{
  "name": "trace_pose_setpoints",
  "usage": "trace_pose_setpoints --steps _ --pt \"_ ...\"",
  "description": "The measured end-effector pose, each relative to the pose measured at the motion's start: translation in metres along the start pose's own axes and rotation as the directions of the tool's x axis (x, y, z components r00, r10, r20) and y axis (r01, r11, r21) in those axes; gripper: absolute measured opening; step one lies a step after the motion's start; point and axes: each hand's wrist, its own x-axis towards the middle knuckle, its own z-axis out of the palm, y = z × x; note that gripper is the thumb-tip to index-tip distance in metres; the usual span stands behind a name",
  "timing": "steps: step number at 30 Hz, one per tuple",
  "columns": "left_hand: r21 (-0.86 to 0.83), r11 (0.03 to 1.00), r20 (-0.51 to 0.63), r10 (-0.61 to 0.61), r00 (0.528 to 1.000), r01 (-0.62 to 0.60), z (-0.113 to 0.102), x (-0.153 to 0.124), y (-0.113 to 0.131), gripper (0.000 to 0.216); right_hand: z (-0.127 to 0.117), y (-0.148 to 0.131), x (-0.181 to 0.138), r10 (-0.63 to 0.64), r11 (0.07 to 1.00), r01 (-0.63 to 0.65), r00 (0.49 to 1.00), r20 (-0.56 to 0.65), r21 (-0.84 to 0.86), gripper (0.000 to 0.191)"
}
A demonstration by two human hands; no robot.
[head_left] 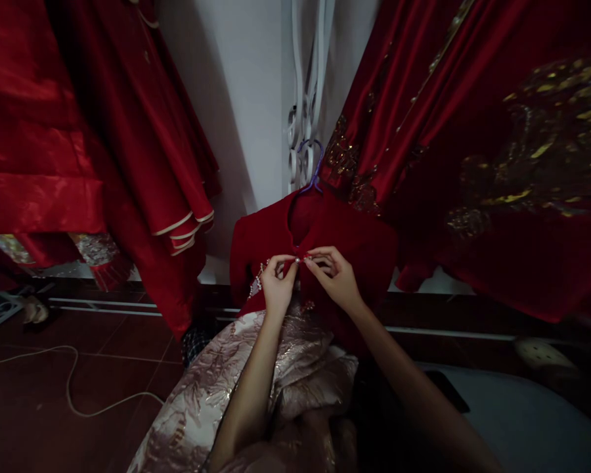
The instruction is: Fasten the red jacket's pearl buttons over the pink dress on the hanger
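A red jacket (354, 243) hangs on a purple hanger (317, 164) in front of me. At its front opening, just below the neckline, my left hand (278, 282) pinches one edge beside a small pearl-like button (297, 261). My right hand (335, 276) grips the facing edge with thumb and fingertips, close to the left fingertips. Whether the button is through its loop I cannot tell. Beaded trim (257, 281) shows at the left of the jacket, and another ornament (307, 306) sits lower on its front. Pale pink brocade fabric (201, 381) lies below my hands.
Red garments (142, 118) hang at the left, and gold-sequinned red ones (532, 151) at the right. White scrolled metalwork (300, 118) stands behind the hanger. A cable (71, 374) runs over the tiled floor. A dark phone-like object (447, 391) rests on a pale surface (517, 414) at right.
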Motion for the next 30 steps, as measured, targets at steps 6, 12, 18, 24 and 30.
trace_pose_setpoints --steps 6,12,18,24,30 --pt "0.155 0.985 0.123 0.051 0.991 -0.070 -0.007 -0.002 0.014 0.012 -0.002 -0.008 0.000 -0.031 0.996 0.029 0.999 -0.016 -0.086 0.023" --pt "0.345 0.910 0.254 0.147 0.956 -0.231 -0.016 0.001 0.032 0.014 -0.003 -0.017 0.001 -0.072 0.989 0.067 0.997 -0.031 -0.135 0.022" --pt "0.473 0.822 0.366 0.145 0.919 -0.318 -0.014 0.010 0.038 0.012 -0.005 -0.021 0.004 -0.077 0.989 0.068 0.995 -0.062 -0.132 0.024" --pt "0.605 0.667 0.495 0.112 0.861 -0.435 -0.013 0.019 0.052 0.013 -0.006 -0.020 0.003 -0.108 0.984 0.090 0.988 -0.111 -0.156 0.027" --pt "0.696 0.460 0.573 0.107 0.812 -0.552 -0.006 0.024 0.052 0.015 -0.007 -0.005 0.007 -0.071 0.995 0.064 0.992 -0.106 -0.070 0.033"
